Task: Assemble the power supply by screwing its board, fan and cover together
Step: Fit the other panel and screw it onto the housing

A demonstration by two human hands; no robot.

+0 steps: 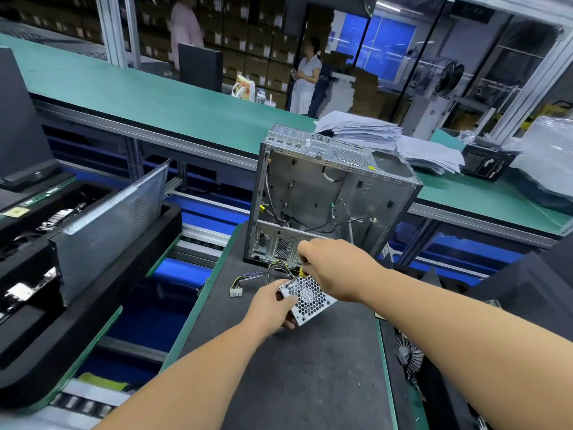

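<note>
A small silver power supply [310, 297] with a honeycomb grille lies tilted on the dark work mat [297, 367]. My left hand [273, 308] grips its near left corner. My right hand [335, 268] is curled round a yellow-handled screwdriver [302, 270], held over the unit's far edge; the tip is hidden. A bundle of yellow and black cables [260, 273] runs from the unit to a white connector [235, 291] on the mat.
An open metal computer case [328, 197] stands upright just behind the power supply. A grey side panel [108, 225] leans in black foam trays on the left. Paper stacks [387, 135] lie on the green bench behind. A black fan [409, 355] sits at the right. Two people stand far back.
</note>
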